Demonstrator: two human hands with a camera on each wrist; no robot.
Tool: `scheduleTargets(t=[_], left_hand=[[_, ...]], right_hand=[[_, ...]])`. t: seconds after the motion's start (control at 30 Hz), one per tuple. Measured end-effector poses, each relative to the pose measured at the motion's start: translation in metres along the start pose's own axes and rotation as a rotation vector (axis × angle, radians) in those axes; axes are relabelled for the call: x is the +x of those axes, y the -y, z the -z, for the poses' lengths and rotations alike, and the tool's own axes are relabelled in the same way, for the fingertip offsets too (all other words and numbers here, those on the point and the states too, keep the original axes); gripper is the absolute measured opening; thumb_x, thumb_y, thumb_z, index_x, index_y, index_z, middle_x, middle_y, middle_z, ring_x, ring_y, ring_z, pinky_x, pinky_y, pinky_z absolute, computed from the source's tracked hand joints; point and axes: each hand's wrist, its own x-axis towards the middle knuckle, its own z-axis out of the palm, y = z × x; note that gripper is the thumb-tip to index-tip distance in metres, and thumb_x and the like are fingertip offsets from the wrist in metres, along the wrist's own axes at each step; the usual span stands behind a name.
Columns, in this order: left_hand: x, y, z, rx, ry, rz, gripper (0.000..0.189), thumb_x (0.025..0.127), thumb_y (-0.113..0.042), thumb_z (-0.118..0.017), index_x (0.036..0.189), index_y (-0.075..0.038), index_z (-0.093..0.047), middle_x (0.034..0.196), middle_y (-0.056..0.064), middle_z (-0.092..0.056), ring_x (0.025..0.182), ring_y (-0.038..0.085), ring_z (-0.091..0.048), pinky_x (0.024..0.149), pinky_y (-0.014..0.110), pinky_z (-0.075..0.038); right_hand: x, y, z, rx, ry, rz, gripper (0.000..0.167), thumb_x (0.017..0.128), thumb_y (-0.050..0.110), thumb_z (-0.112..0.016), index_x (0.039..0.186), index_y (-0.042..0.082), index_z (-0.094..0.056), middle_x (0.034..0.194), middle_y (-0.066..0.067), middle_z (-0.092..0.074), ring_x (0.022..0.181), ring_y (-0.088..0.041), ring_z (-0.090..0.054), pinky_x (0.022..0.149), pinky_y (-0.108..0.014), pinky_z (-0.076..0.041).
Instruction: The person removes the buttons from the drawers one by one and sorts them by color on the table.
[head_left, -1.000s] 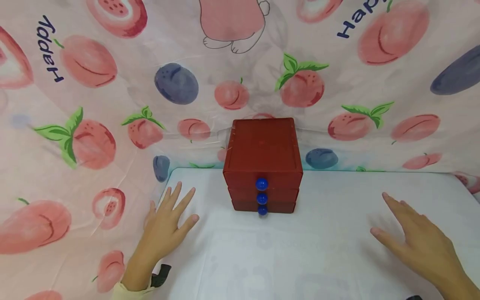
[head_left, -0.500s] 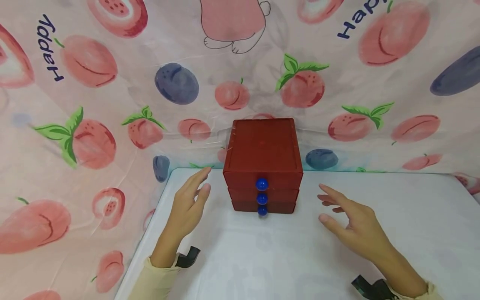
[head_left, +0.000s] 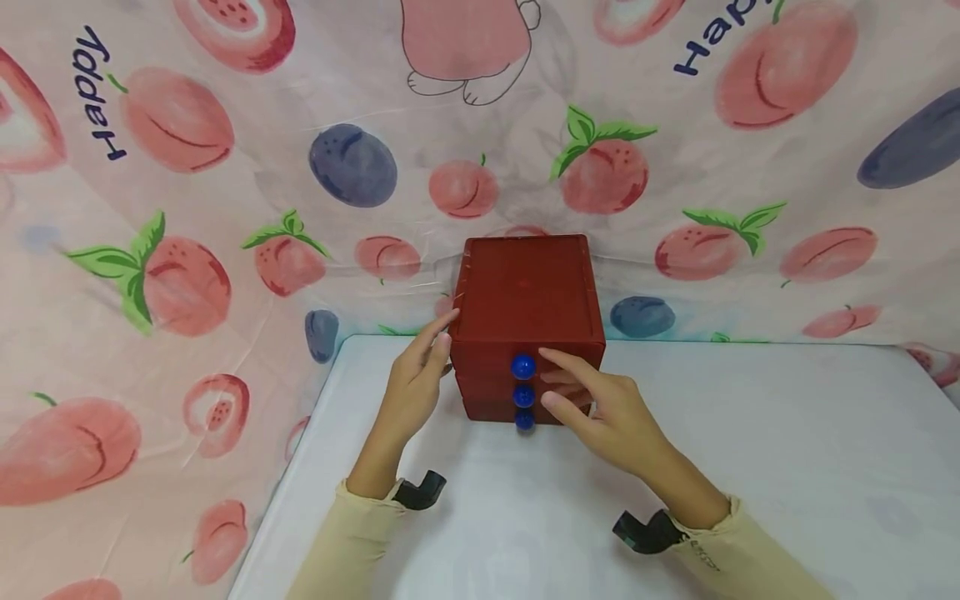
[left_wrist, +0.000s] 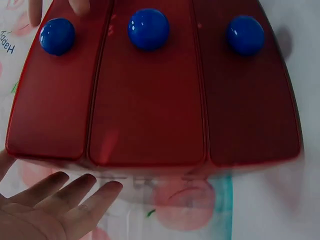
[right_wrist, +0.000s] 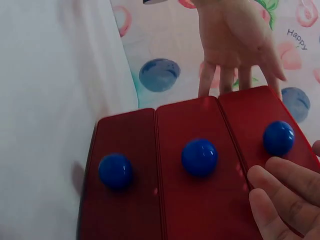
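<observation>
A dark red box with three stacked drawers [head_left: 527, 292] stands on the white table against the back cloth. Each drawer front bears a round blue knob, the top knob [head_left: 523, 367] being nearest the right hand. My left hand [head_left: 415, 383] is at the box's left side, fingers extended along it; whether they touch it is unclear. In front of the right part of the drawer fronts, my right hand [head_left: 611, 417] has its fingers spread near the top knob, holding nothing. The right wrist view shows those fingertips [right_wrist: 260, 175] close to the top drawer's knob [right_wrist: 278, 138].
White table [head_left: 750, 467] surrounds the box at the front and both sides. A fruit-printed cloth [head_left: 375, 83] hangs directly behind and along the left. Black wrist mounts [head_left: 648, 532] stick out from both cream sleeves.
Both hands have moved inward from the sides of the table to the drawer box, the left to its left side, the right to its front. The box has stayed in place.
</observation>
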Motion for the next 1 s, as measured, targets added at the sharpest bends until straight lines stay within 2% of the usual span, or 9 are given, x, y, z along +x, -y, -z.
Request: scheduleTargets(t=[0.13, 0.23, 0.4, 0.53, 0.63, 0.83, 1.0], left_hand=[[0.006, 0.001, -0.005, -0.095, 0.007, 0.078, 0.042, 0.11, -0.042, -0.041, 0.151, -0.033, -0.05, 0.155, 0.002, -0.048, 0.134, 0.03, -0.057, 0.098, 0.056, -0.055], [0.008, 0.003, -0.007, -0.169, 0.002, 0.123, 0.042, 0.11, -0.044, -0.041, 0.149, -0.033, -0.051, 0.156, 0.0, -0.046, 0.138, 0.029, -0.053, 0.099, 0.059, -0.053], [0.01, 0.005, -0.009, -0.25, 0.005, 0.139, 0.041, 0.109, -0.044, -0.043, 0.147, -0.032, -0.053, 0.153, 0.002, -0.048, 0.138, 0.03, -0.052, 0.097, 0.063, -0.053], [0.011, 0.007, -0.009, -0.271, 0.019, 0.13, 0.04, 0.108, -0.043, -0.045, 0.146, -0.031, -0.054, 0.15, 0.004, -0.051, 0.137, 0.03, -0.054, 0.094, 0.063, -0.054], [0.011, 0.007, -0.008, -0.281, 0.024, 0.136, 0.04, 0.108, -0.043, -0.046, 0.146, -0.031, -0.054, 0.15, 0.004, -0.052, 0.137, 0.031, -0.054, 0.092, 0.063, -0.055], [0.011, 0.006, -0.006, -0.286, 0.043, 0.168, 0.041, 0.108, -0.045, -0.047, 0.146, -0.032, -0.054, 0.151, 0.003, -0.049, 0.138, 0.032, -0.052, 0.092, 0.063, -0.055], [0.012, 0.006, -0.004, -0.284, 0.048, 0.169, 0.041, 0.108, -0.043, -0.048, 0.146, -0.031, -0.054, 0.15, 0.004, -0.051, 0.137, 0.032, -0.052, 0.091, 0.063, -0.056]], right_hand=[[0.01, 0.0, -0.014, 0.043, -0.017, 0.011, 0.049, 0.097, 0.022, -0.071, 0.144, 0.022, -0.058, 0.113, -0.001, -0.077, 0.09, -0.008, -0.074, 0.074, -0.026, -0.061], [0.016, 0.002, -0.023, 0.075, -0.037, 0.009, 0.044, 0.097, 0.023, -0.072, 0.14, 0.02, -0.062, 0.107, -0.002, -0.077, 0.086, -0.009, -0.075, 0.074, -0.026, -0.062], [0.022, 0.004, -0.035, 0.106, -0.129, -0.046, 0.033, 0.094, 0.024, -0.075, 0.127, 0.02, -0.07, 0.094, 0.001, -0.077, 0.077, -0.007, -0.073, 0.069, -0.024, -0.061], [0.025, 0.007, -0.041, 0.104, -0.211, -0.102, 0.027, 0.09, 0.026, -0.08, 0.116, 0.021, -0.074, 0.085, 0.005, -0.076, 0.069, -0.004, -0.07, 0.06, -0.024, -0.059], [0.026, 0.011, -0.042, 0.085, -0.237, -0.127, 0.026, 0.089, 0.027, -0.082, 0.112, 0.02, -0.075, 0.079, 0.006, -0.074, 0.063, -0.003, -0.065, 0.056, -0.024, -0.057], [0.023, 0.02, -0.042, 0.063, -0.238, -0.17, 0.023, 0.086, 0.023, -0.084, 0.108, 0.018, -0.078, 0.074, 0.005, -0.072, 0.062, -0.003, -0.064, 0.058, -0.023, -0.057], [0.015, 0.027, -0.042, 0.066, -0.218, -0.21, 0.024, 0.084, 0.02, -0.086, 0.108, 0.018, -0.078, 0.075, 0.004, -0.073, 0.062, -0.003, -0.064, 0.059, -0.021, -0.057]])
